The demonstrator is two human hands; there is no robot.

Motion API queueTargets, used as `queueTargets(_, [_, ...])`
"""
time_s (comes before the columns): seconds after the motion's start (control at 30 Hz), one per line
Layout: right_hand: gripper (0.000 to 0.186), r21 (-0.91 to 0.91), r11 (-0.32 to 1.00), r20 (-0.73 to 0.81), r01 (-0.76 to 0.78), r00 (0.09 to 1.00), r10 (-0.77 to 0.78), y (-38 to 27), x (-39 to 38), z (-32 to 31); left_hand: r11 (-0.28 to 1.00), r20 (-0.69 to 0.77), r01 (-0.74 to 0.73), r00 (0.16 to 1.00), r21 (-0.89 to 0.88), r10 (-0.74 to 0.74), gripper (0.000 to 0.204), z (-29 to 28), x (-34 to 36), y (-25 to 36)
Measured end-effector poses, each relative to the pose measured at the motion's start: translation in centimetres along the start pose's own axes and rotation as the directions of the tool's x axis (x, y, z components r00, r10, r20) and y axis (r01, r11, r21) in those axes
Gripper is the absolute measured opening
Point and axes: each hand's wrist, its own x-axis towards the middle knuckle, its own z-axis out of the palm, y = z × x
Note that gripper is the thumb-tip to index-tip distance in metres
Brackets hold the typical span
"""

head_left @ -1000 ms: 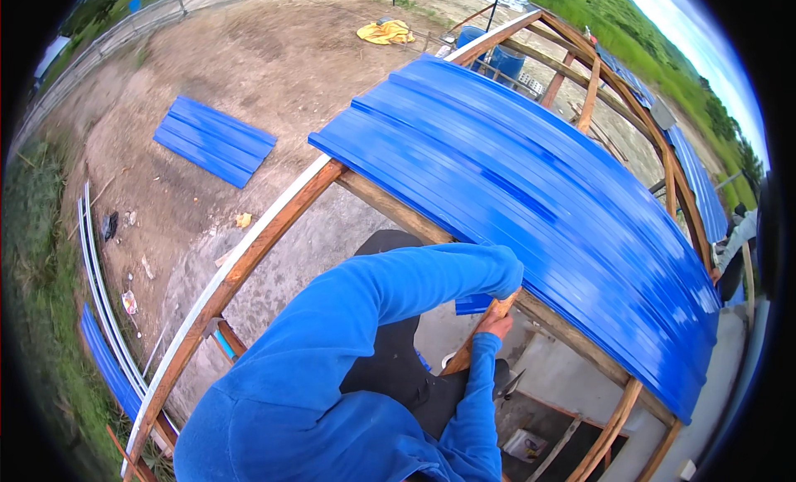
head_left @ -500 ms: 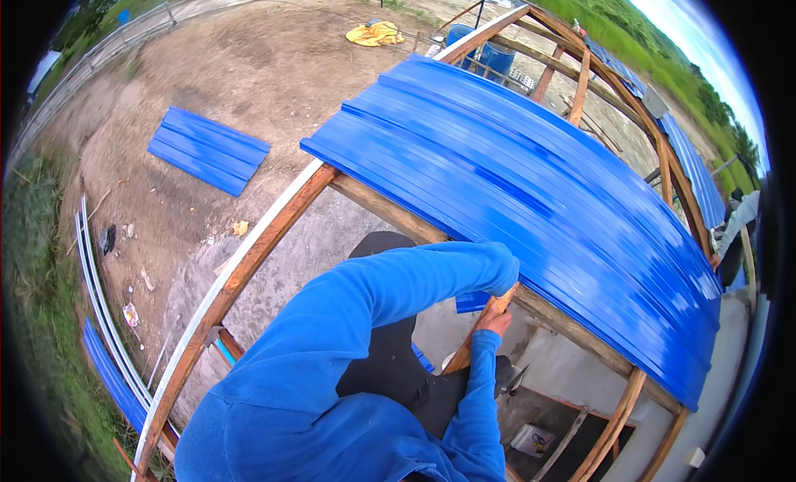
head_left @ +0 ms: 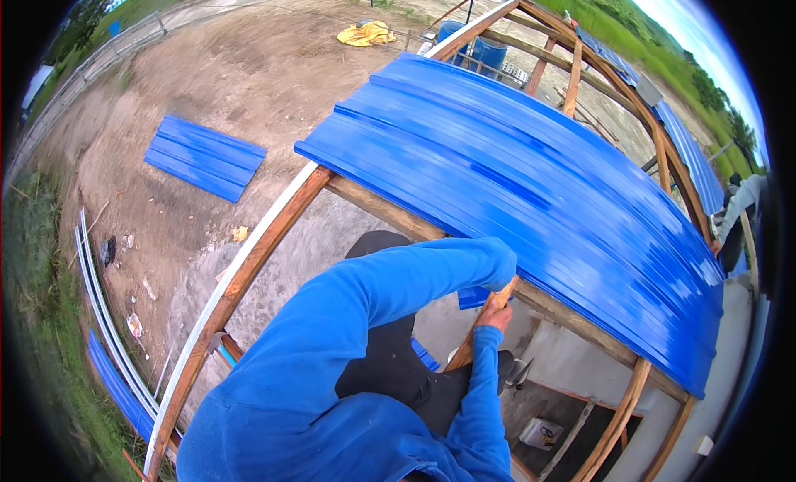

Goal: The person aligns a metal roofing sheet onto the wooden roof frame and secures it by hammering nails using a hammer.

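A long blue corrugated roofing sheet [head_left: 514,184] lies across timber roof framing [head_left: 377,204]. My right hand [head_left: 496,320] is closed around a sloping wooden member [head_left: 463,349] just below the sheet's lower edge. My left arm, in a blue sleeve, stretches up over my body and bends at that edge, directly above my right hand; its fingers are hidden, so I cannot tell what they hold. My dark-clad legs are beneath my arms, among the beams, with grey concrete visible below.
A co-worker [head_left: 738,208] at far right has a hand at the sheet's end. Open rafters [head_left: 572,80] and blue barrels [head_left: 489,51] stand beyond. Left on the ground lie a loose blue sheet [head_left: 203,159], a yellow cloth [head_left: 365,34] and long metal lengths [head_left: 104,308].
The view has shifted slightly, with the sheet's left corner appearing farther left. My right hand stays on the wood and my left arm stays bent at the sheet's edge.
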Motion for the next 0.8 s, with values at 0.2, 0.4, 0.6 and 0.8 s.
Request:
queueTargets(0.2, [0.05, -0.007, 0.997, 0.003, -0.078, 0.997, 0.078, -0.9, 0.6, -0.3, 0.991, 0.021, 0.052, 0.999, -0.123, -0.05, 0.046, -1.3, 0.8, 0.1])
queueTargets(0.4, [0.053, -0.03, 0.983, 0.062, -0.183, 0.981, 0.184, -1.4, 0.6, -0.4, 0.993, -0.004, 0.011, 1.0, -0.118, -0.012, 0.055, -0.5, 1.6, -0.1])
queueTargets(0.6, [0.053, -0.075, 0.973, 0.076, -0.219, 0.971, 0.225, -1.2, 0.4, -0.9, 0.995, 0.055, 0.043, 0.998, -0.092, -0.038, 0.055, -0.4, 2.1, 0.8])
queueTargets(0.8, [0.045, -0.134, 0.967, 0.107, -0.216, 0.967, 0.231, -2.2, 0.4, -2.4, 0.99, 0.109, 0.066, 0.993, -0.124, -0.053, 0.056, -1.1, 2.2, 0.8])
